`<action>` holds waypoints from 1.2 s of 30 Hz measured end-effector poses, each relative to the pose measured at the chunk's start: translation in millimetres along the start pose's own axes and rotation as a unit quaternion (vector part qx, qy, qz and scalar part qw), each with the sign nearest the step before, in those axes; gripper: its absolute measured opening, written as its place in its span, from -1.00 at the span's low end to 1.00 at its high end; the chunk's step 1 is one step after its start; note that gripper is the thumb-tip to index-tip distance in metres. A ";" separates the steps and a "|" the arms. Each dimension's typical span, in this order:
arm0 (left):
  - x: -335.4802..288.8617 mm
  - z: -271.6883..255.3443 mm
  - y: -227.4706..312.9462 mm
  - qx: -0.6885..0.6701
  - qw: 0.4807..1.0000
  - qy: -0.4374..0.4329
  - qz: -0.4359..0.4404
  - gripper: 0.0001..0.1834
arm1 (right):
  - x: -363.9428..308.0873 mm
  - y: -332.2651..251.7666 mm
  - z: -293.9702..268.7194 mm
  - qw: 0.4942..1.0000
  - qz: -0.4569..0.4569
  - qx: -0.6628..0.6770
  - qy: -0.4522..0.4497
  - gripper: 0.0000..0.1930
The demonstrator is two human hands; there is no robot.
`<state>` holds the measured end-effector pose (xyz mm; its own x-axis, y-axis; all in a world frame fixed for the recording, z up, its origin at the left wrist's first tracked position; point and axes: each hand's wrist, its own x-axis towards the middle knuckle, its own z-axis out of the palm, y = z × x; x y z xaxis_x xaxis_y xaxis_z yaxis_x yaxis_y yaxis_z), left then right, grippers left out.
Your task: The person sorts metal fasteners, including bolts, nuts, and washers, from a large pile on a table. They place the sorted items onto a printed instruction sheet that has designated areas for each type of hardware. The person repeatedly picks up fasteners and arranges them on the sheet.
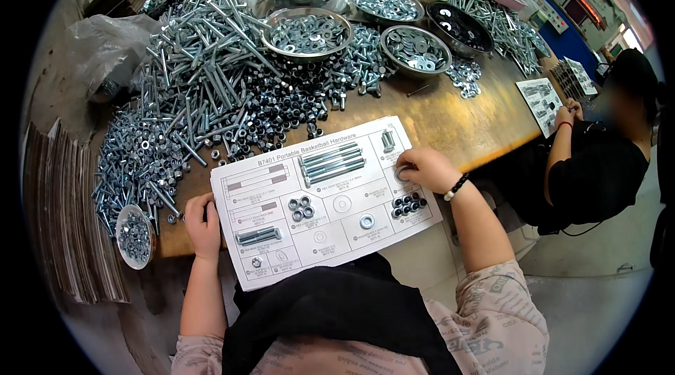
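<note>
A stack of printed hardware sheets [330,238] lies at the table's near edge, with parts set on its printed boxes. My right hand [430,169] is over its right side, fingertips closed on a flat washer [401,175]. My left hand [204,229] rests against the left edge, thumb apart from the fingers, apparently holding nothing. Long hex bolts [332,164] lie in the upper middle, shorter bolts [258,236] at lower left. Also on the sheet are lock nuts [301,209], black-topped nuts [408,205], a thick washer [367,221], small bolts [387,138] and a single nut [256,262].
A large heap of bolts [204,58] and loose nuts [274,104] covers the table's left and back. Metal bowls of washers [307,34] stand behind the sheets. A small white bowl [136,238] is at the left edge. A co-worker [598,157] sits at the right with another sheet [540,104].
</note>
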<state>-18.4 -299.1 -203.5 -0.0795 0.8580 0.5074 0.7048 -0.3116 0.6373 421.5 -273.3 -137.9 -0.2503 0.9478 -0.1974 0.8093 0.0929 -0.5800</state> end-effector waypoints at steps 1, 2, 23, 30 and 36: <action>-0.3 -0.5 0.6 0.001 1.000 0.001 0.002 -0.87 | -1.8 0.4 4.1 1.000 -0.004 0.000 0.020 -0.80; -0.8 -0.8 1.4 0.002 1.000 0.002 0.004 -0.87 | -5.0 -0.1 6.5 0.999 -0.009 -0.014 0.040 -0.79; 48.2 -1.8 6.3 0.088 0.975 -0.189 -0.070 -0.61 | -67.9 3.9 5.9 0.977 0.106 -0.032 0.183 -0.74; 65.2 -4.2 1.0 0.074 0.954 -0.276 -0.090 -0.62 | -107.4 0.1 28.5 0.981 0.117 -0.015 0.154 -0.75; 67.8 -6.4 8.1 0.093 0.948 -0.287 -0.101 -0.67 | -106.0 9.2 33.8 0.974 0.102 0.053 0.194 -0.76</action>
<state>-22.6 -246.0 -160.2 0.1333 0.9899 -0.0474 0.8322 -0.0858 0.5478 437.6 -383.2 -149.0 0.1476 0.9889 -0.0151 0.7566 -0.1227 -0.6422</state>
